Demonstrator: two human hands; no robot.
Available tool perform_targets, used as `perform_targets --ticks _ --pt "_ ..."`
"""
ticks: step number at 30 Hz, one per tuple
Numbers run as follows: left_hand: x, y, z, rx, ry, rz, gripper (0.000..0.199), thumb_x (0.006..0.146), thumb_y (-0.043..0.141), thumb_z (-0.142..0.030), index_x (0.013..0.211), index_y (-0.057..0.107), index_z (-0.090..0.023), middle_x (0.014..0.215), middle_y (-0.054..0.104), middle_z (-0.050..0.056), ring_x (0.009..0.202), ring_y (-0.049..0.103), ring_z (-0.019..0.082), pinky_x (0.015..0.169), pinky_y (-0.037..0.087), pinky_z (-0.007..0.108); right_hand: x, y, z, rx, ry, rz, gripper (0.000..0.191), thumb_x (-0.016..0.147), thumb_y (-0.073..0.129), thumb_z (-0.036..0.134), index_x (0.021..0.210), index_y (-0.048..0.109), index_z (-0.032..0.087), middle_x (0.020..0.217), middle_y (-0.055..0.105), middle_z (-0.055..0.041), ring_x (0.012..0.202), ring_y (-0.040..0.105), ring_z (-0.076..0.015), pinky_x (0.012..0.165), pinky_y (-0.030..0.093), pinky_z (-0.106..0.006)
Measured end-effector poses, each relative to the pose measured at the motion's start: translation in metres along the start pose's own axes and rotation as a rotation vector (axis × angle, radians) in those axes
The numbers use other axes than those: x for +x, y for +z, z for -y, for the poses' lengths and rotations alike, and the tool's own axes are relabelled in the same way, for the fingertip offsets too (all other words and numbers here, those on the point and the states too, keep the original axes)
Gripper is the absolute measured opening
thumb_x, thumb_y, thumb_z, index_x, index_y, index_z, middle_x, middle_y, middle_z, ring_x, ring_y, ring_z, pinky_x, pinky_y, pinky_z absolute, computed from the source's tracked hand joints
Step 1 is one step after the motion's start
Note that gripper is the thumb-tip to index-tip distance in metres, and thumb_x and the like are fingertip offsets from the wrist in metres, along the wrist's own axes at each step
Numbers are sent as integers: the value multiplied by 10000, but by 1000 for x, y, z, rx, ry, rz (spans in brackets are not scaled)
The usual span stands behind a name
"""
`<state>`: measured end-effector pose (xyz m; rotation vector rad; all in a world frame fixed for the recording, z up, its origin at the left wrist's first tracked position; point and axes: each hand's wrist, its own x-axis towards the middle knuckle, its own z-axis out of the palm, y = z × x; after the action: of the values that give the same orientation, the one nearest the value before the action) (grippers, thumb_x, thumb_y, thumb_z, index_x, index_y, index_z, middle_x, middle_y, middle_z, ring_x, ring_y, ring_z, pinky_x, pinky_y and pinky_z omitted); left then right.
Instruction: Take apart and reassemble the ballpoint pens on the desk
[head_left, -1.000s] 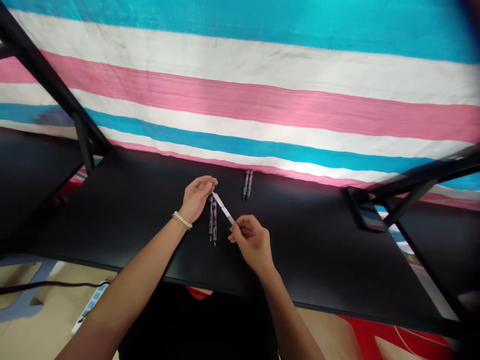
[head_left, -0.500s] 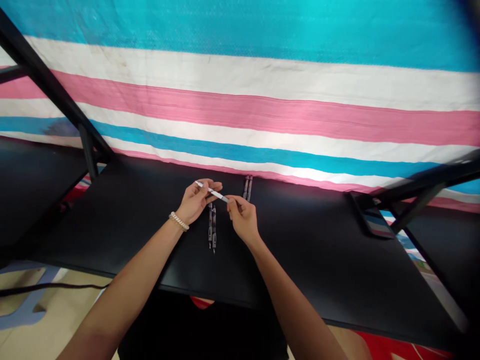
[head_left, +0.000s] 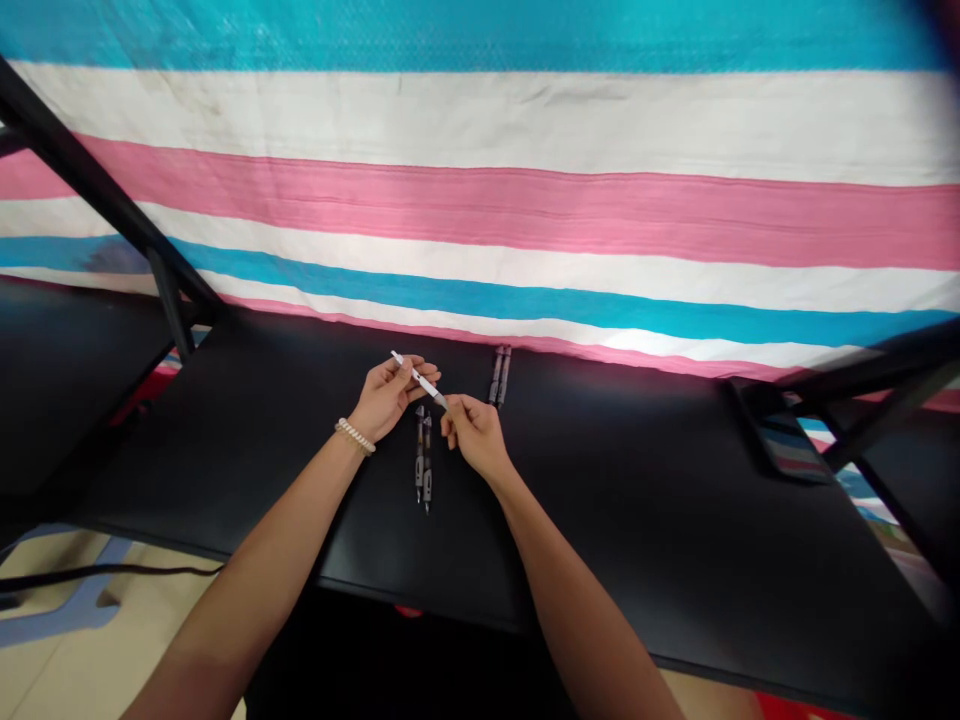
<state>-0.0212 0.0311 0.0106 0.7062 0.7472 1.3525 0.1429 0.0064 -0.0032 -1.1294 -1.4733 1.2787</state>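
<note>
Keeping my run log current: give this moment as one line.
left hand: holds white pen | right hand: at its grey end | near pens: on table | far pens: by cloth

- Striped sheet (head_left: 480,215) bright; whitish glare above far edge of surface (head_left: 637,520).
- Surface dark, faint sheen near front edge.
- Surface's right end blurred.

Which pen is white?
The white pen held by left hand and right hand; the near pair of pens and far pair of pens on the table look dark grey.
</note>
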Motion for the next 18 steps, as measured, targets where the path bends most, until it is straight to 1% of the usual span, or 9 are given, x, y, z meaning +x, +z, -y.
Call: perform_targets --ticks 2,4,8,10,12,14,16,18 --pt "2 0 2 20 -15 -21 308 762 789 -372 910 663 -133 898 737 84 870 721 208 855 557 372 0 0 0 -19 -15 40 458 927 458 595 771 580 181 595 618 2 399 524 -94 408 370 -208" --pt "3 1 4 26 -15 -45 294 753 795 -367 870 652 -138 849 719 60 836 718 194 814 562 345 -1 2 -1 -73 -29 41 439 941 451 557 734 566 187 585 608 5 404 528 -96 424 377 -211" --pt "3 4 8 13 0 -87 295 724 815 -353 811 621 -149 791 667 11 782 708 168 771 560 309 -3 5 -4 -241 -109 -83 436 968 421 466 634 525 205 483 486 33 405 442 -97 441 348 -224" --pt "1 6 8 1 6 -105 305 709 826 -350 808 618 -151 794 662 6 779 707 165 790 561 315 -4 5 -4 -324 -180 -129 432 972 414 433 632 556 207 501 489 22 453 446 -111 474 371 -237" --pt "0 7 9 -17 11 -127 304 700 833 -341 806 622 -149 800 667 8 790 707 164 818 561 326 -4 6 -4 -385 -256 -170 398 973 416 400 709 641 204 575 553 -4 530 503 -135 543 430 -259" --pt "-1 7 9 -39 9 -152 293 703 832 -332 799 626 -146 801 672 11 794 706 161 838 561 335 -4 6 -4 -406 -316 -209 353 971 428 379 860 715 205 674 623 -36 605 561 -160 619 485 -290" --pt "-1 6 10 -65 7 -178 282 712 827 -326 787 627 -142 796 675 11 796 707 159 844 562 336 -4 8 -5 -375 -343 -253 318 961 463 375 966 738 215 798 678 -64 672 608 -176 678 524 -314" --pt "0 6 10 -88 7 -193 276 719 823 -326 781 627 -142 793 679 10 800 710 158 834 564 325 -3 9 -6 -308 -328 -286 262 925 546 385 1018 736 230 937 704 -75 738 642 -179 723 551 -325"
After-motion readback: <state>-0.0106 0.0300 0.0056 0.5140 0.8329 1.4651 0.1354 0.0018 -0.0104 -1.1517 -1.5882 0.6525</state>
